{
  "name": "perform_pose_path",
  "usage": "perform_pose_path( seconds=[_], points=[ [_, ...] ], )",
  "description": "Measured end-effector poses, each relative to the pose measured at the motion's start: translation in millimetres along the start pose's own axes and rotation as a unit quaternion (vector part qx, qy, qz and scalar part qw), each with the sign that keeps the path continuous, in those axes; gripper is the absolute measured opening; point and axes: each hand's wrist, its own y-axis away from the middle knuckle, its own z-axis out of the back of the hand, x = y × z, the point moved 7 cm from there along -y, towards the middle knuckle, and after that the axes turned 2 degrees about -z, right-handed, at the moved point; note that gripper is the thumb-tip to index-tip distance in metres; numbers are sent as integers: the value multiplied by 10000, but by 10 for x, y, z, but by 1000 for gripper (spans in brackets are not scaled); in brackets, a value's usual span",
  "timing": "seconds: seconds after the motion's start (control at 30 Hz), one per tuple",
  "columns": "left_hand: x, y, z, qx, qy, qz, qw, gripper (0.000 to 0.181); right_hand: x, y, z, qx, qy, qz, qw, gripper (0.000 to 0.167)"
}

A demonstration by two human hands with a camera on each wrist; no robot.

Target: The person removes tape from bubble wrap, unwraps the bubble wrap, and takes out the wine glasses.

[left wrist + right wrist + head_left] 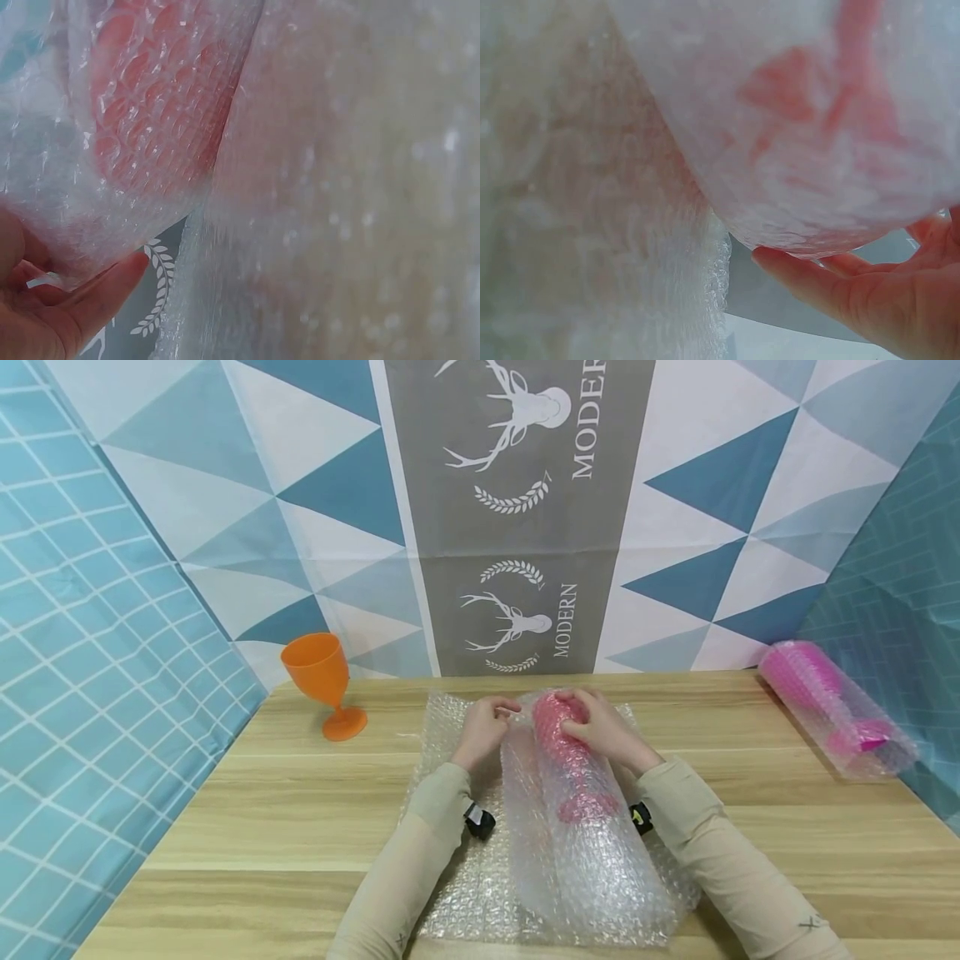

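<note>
A red goblet (pixel 558 739) lies inside clear bubble wrap (pixel 607 868), its bowl toward the back of the table and its foot toward me. My right hand (pixel 606 731) grips the wrapped bowl from the right, thumb on top. In the right wrist view the fingers (pixel 817 289) bear against the wrap's rounded side. At the left of the bowl, my left hand (pixel 483 727) pinches the wrap's far edge. The left wrist view has its thumb and fingers (pixel 97 304) at the plastic. Several wrap layers blur the goblet's outline.
An orange goblet (pixel 318 672) stands upright at the back left. Near the right edge lies a bright pink goblet (pixel 810 681) rolled in bubble wrap. The wooden table (pixel 285 827) meets a patterned cloth backdrop (pixel 517 543) at the back.
</note>
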Motion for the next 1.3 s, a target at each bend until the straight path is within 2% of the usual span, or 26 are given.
perform_pose_path(
  seconds=[0.37,0.63,0.93,1.3],
  points=[
    [14,1,9,171,26,171,9997,39,-1,-13,16,-35,60,22,10000,48],
    [24,-4,6,169,-166,25,9997,33,-18,-12,13,-16,-12,30,10000,49],
    [50,8,-3,232,-62,4,9997,36,-23,7,14,-6,-60,2,10000,50],
    [124,10,-17,255,97,230,9994,37,-27,22,18,6,-50,-19,10000,50]
  ],
)
